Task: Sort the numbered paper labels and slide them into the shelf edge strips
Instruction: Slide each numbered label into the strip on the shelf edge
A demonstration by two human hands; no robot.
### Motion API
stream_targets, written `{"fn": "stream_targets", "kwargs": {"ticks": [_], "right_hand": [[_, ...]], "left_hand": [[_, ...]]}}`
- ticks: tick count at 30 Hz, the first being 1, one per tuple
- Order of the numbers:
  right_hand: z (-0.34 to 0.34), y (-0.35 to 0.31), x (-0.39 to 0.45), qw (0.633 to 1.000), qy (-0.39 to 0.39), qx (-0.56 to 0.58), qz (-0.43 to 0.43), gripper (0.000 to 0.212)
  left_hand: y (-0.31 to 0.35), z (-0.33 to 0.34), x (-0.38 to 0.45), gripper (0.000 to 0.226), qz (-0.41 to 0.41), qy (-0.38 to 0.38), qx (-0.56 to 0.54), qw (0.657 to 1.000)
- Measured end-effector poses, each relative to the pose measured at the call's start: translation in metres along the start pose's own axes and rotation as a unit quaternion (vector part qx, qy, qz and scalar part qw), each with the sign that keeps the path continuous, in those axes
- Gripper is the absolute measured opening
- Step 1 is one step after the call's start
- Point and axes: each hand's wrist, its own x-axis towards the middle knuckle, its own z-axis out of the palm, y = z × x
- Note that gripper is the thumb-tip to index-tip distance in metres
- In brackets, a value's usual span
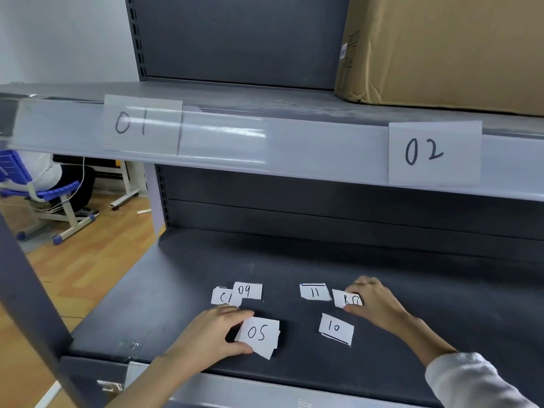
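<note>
My left hand (212, 334) holds a small stack of paper labels with the 05 label (260, 334) on top, thumb and fingers pinching its left edge; the stack lies low on the dark lower shelf (441, 304), near its front edge. I use that stack as my landmark.

Just behind it and slightly left lie two overlapping slips, the 09 label (248, 290) partly covering the 12 label (223, 296), which reads upside down. To the right of the stack the 10 label (336, 328) lies flat with a black line along its near edge. Behind that one sits the 11 label (315, 291), and just right of it my right hand (374, 301) pinches the 08 label (346, 299), fingers curled over its right end, so that grip is closed on the slip. A white sleeve (471, 381) covers that forearm.

Well above the stack runs the clear edge strip (223, 136) of the upper shelf (265, 98). The 01 label (141, 123) sits in it up and to the left, the 02 label (434, 153) up and to the right. A cardboard box (447, 48) rests on the upper shelf above the 02 label. Far to the left of the stack, beyond the shelf frame, a blue chair (56, 198) stands on the wooden floor (88, 275).
</note>
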Motion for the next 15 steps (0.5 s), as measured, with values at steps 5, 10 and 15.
{"fn": "stream_targets", "kwargs": {"ticks": [5,10,15], "right_hand": [[-0.001,-0.039,-0.021,0.996,0.013,0.052,-0.065,0.044],[0.009,-0.078,-0.046,0.987,0.041,0.122,-0.095,0.056],[0.028,-0.095,-0.064,0.972,0.045,0.219,-0.070,0.061]], "left_hand": [[0.011,-0.002,0.005,0.093,0.051,0.005,0.007,0.999],[0.026,0.004,0.015,0.082,0.104,0.015,-0.008,0.994],[0.040,0.015,0.012,0.073,0.128,0.025,-0.040,0.991]]}}
